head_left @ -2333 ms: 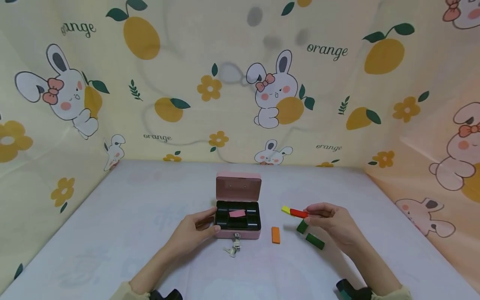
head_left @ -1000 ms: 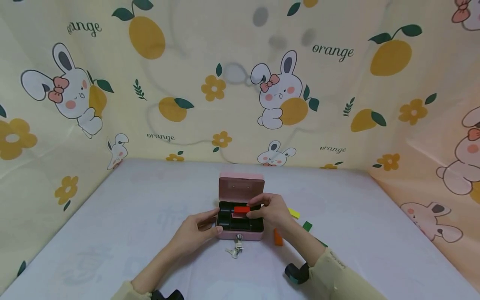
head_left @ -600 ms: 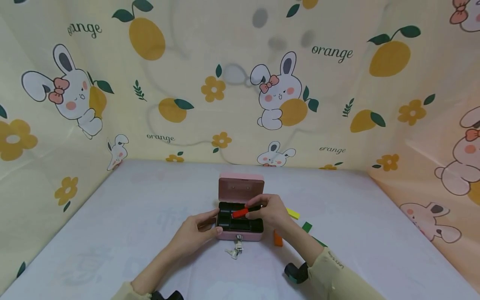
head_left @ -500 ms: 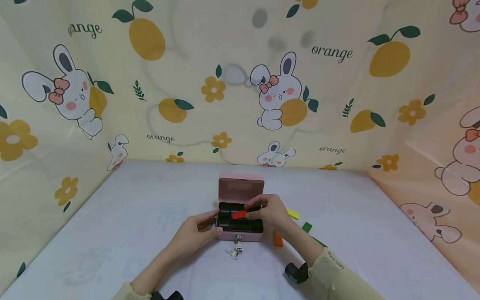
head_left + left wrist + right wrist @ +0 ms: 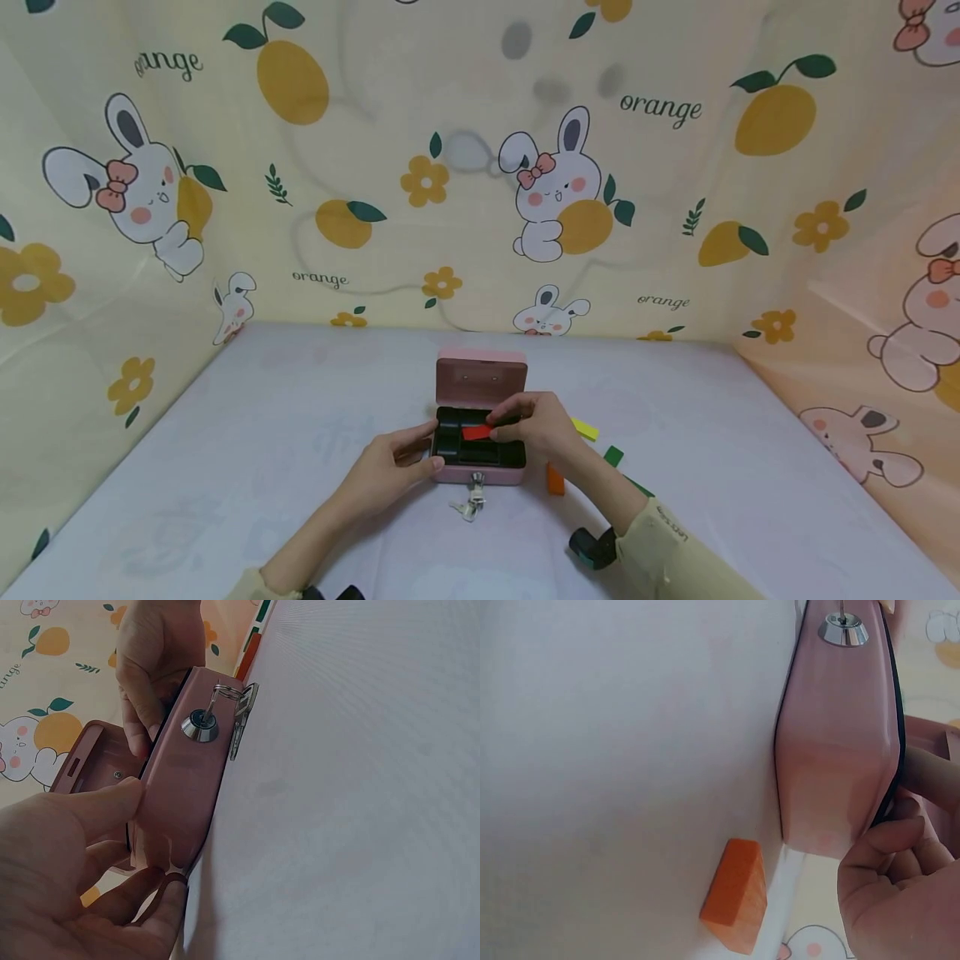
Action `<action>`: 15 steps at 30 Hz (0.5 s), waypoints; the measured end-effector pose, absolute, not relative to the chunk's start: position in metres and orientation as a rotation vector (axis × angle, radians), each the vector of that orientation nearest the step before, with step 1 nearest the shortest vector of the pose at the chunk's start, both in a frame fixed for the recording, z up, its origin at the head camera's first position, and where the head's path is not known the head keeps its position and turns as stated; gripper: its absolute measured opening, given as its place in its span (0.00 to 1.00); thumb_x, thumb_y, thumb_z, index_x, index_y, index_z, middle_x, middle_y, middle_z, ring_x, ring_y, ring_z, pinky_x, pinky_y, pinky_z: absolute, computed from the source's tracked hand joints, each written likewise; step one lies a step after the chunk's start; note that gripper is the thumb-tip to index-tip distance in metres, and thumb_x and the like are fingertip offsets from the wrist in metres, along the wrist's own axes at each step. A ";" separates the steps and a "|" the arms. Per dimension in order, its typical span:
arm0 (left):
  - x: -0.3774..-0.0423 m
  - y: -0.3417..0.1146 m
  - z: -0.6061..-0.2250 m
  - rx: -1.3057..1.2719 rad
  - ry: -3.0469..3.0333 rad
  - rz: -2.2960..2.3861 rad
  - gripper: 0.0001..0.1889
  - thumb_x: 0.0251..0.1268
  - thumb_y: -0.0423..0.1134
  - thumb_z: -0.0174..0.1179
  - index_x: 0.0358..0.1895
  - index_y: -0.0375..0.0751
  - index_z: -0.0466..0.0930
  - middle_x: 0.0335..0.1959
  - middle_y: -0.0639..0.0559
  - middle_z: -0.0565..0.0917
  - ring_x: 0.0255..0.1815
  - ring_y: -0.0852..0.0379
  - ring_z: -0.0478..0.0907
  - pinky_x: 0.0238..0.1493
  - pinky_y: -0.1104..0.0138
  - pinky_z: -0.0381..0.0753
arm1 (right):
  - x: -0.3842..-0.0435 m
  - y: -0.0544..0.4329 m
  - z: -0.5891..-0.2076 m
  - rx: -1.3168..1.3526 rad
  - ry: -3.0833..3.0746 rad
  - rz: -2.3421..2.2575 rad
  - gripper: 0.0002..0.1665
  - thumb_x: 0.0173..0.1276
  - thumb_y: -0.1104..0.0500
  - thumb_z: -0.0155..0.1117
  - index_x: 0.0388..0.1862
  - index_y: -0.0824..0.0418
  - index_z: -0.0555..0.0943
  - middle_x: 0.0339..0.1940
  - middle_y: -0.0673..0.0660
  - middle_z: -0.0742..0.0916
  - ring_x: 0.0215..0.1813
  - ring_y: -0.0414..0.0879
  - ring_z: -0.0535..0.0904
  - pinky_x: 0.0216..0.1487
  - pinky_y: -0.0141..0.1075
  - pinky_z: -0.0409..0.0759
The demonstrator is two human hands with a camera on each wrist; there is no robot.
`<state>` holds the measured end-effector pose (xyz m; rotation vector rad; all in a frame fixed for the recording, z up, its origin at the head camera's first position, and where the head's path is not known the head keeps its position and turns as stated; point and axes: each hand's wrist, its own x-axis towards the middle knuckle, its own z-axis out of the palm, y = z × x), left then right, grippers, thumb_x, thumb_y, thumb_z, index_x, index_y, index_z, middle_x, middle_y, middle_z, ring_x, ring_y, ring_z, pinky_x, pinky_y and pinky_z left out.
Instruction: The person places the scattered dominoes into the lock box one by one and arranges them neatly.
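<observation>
A small pink cash box [image 5: 480,476] stands with its lid up, showing a black compartment tray [image 5: 448,442]. My left hand [image 5: 386,467] grips its left side, thumb at the front corner and fingers bent along the wall, as the left wrist view confirms. Inside the tray's middle, my right hand [image 5: 536,421] pinches the right end of a red block [image 5: 476,433], which lies almost flat. In the right wrist view, the box wall hides the right fingertips and that block. A key with a ring [image 5: 244,712] hangs from the front lock.
Right of the box lie an orange block [image 5: 735,896], a yellow block [image 5: 585,428] and two green blocks, one [image 5: 613,456] near the right forearm and another [image 5: 640,486] partly behind it. A printed cloth backdrop surrounds the white table [image 5: 247,467].
My right hand has carried the red block from the table's right into the box, then lowered and levelled it. The pink block seen there earlier is now hidden. The left hand stays on the box.
</observation>
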<state>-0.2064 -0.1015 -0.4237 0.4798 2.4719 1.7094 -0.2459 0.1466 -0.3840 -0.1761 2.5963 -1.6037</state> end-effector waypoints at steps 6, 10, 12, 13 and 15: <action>-0.207 -0.101 -0.424 0.481 2.472 1.712 0.34 0.63 0.44 0.68 0.71 0.38 0.69 0.65 0.40 0.75 0.64 0.45 0.72 0.64 0.58 0.72 | -0.246 0.148 -0.384 -0.243 2.600 -1.569 0.10 0.57 0.67 0.76 0.38 0.57 0.89 0.37 0.49 0.87 0.44 0.49 0.77 0.56 0.48 0.74; -0.207 -0.101 -0.424 0.477 2.479 1.701 0.34 0.63 0.44 0.68 0.71 0.38 0.69 0.65 0.41 0.75 0.65 0.45 0.72 0.64 0.58 0.72 | -0.246 0.148 -0.384 -0.246 2.583 -1.569 0.10 0.58 0.67 0.75 0.38 0.57 0.89 0.37 0.49 0.87 0.44 0.48 0.78 0.58 0.50 0.74; -0.207 -0.101 -0.424 0.479 2.482 1.699 0.34 0.63 0.45 0.68 0.71 0.38 0.69 0.65 0.41 0.75 0.64 0.45 0.72 0.64 0.58 0.72 | -0.246 0.148 -0.384 -0.240 2.576 -1.574 0.10 0.58 0.67 0.75 0.38 0.58 0.89 0.38 0.49 0.87 0.44 0.48 0.77 0.58 0.50 0.74; -0.206 -0.101 -0.424 0.480 2.484 1.695 0.34 0.64 0.45 0.68 0.71 0.38 0.69 0.65 0.41 0.75 0.64 0.45 0.73 0.64 0.58 0.73 | -0.246 0.148 -0.384 -0.239 2.575 -1.573 0.10 0.58 0.67 0.75 0.39 0.58 0.89 0.38 0.49 0.87 0.44 0.48 0.78 0.59 0.51 0.74; -0.206 -0.102 -0.424 0.485 2.486 1.692 0.34 0.64 0.45 0.68 0.71 0.38 0.69 0.64 0.40 0.75 0.64 0.45 0.73 0.64 0.57 0.73 | -0.246 0.148 -0.383 -0.253 2.580 -1.560 0.10 0.59 0.67 0.74 0.39 0.58 0.89 0.38 0.49 0.87 0.44 0.48 0.77 0.58 0.50 0.74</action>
